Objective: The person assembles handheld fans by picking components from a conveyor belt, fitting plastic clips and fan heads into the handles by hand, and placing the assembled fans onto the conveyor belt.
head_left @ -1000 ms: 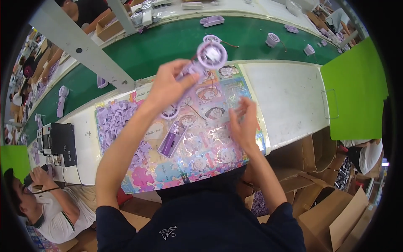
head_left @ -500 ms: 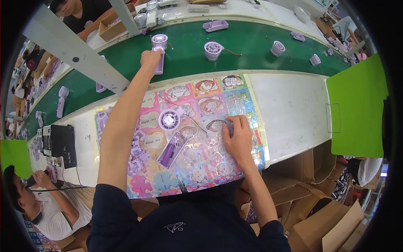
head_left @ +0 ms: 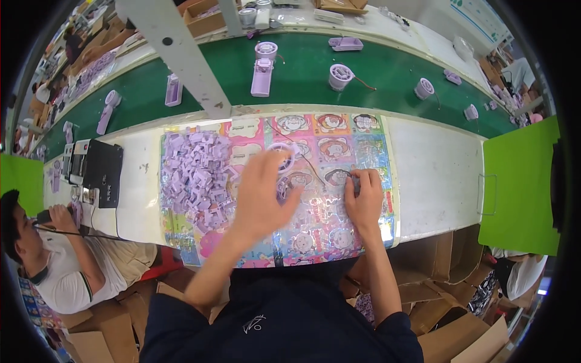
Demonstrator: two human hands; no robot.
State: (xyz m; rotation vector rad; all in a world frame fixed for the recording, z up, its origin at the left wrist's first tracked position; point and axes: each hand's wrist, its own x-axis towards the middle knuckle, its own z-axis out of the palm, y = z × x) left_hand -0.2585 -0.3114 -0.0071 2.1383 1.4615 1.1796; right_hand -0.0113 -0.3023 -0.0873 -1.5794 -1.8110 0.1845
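My left hand [head_left: 261, 196], blurred by motion, hovers over the patterned mat [head_left: 315, 236] with its thumb and fingers apart. Beneath it a round lilac fan head [head_left: 291, 161] with a thin wire is partly covered, and a lilac handle shell [head_left: 282, 189] is mostly hidden. On the mat farther right rests my right hand [head_left: 365, 202], its fingers curled around something dark and small that I cannot make out. A heap of small lilac plastic parts [head_left: 196, 175] lies left of my left hand.
A green conveyor belt [head_left: 212, 72] across the far side carries several lilac fan heads and shells, including a handle shell [head_left: 261, 83] against a fan head [head_left: 266, 51]. A white post [head_left: 175, 54] stands at the bench edge. Left are a black box [head_left: 103, 175] and a seated person [head_left: 66, 260].
My left hand has let go of the handle shell on the belt and come back over the mat. My right hand stays on the mat. The whole view has shifted leftward.
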